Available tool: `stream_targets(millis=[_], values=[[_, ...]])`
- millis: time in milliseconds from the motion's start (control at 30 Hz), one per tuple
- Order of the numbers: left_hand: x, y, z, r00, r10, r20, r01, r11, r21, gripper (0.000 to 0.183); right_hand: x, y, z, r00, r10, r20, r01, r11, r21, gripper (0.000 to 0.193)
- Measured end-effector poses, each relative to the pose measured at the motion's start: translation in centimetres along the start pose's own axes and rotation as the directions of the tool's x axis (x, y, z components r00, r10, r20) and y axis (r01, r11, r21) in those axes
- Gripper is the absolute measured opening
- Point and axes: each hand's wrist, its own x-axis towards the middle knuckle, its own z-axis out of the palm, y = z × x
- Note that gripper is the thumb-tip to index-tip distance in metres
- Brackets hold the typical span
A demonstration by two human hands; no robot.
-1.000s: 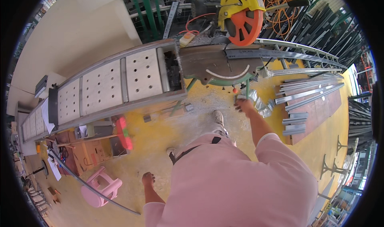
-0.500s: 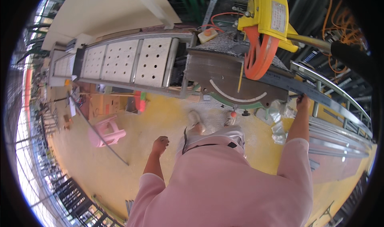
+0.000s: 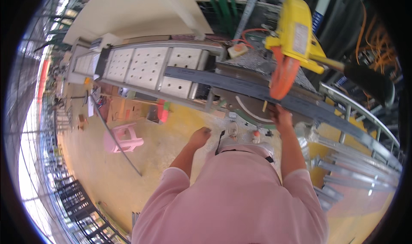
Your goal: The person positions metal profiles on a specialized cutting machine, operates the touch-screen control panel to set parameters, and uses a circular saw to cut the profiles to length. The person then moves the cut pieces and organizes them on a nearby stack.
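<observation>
A long dark grey metal bar (image 3: 214,80) lies across the saw table and passes beneath the orange blade guard (image 3: 284,74) of a yellow cut-off saw (image 3: 296,29). Its left end rests over the perforated metal plates (image 3: 148,65). My right hand (image 3: 282,117) is closed on the bar's near edge, just below the guard; its fingertips are partly hidden. My left hand (image 3: 200,138) hangs in the air in front of the bench, loosely curled with nothing visible in it. The saw's curved angle scale (image 3: 251,111) shows between my hands.
The saw's black handle (image 3: 371,83) sticks out to the right. A railed metal support (image 3: 365,117) continues the bench on that side, above stacked metal profiles (image 3: 356,171). On the floor at left stand a pink stool (image 3: 128,138) and a thin leaning rod (image 3: 113,136).
The bar has slid left across the saw table onto the perforated plates. My right hand has moved left with it, close to the guard. My left hand has risen toward the bench.
</observation>
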Motion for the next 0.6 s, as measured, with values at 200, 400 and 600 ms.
stream_targets(millis=[200, 400, 600], values=[[-0.1, 2.3, -2.2, 0.998, -0.052, 0.024, 0.053, 0.996, -0.072, 0.03, -4.6, -4.9, -14.6, 0.941, 0.064, -0.333, 0.014, 0.973, 0.228, 0.023], [-4.1, -3.7, -1.7, 0.953, -0.274, 0.127, 0.26, 0.958, 0.117, 0.031, -3.8, -7.1, -25.1, 0.798, 0.078, -0.598, 0.155, 0.931, 0.329, 0.018], [-5.2, -4.6, -2.7, 0.964, -0.255, 0.08, 0.238, 0.955, 0.179, 0.031, -0.2, -4.0, -16.6, 0.845, -0.022, -0.534, 0.154, 0.967, 0.203, 0.018]])
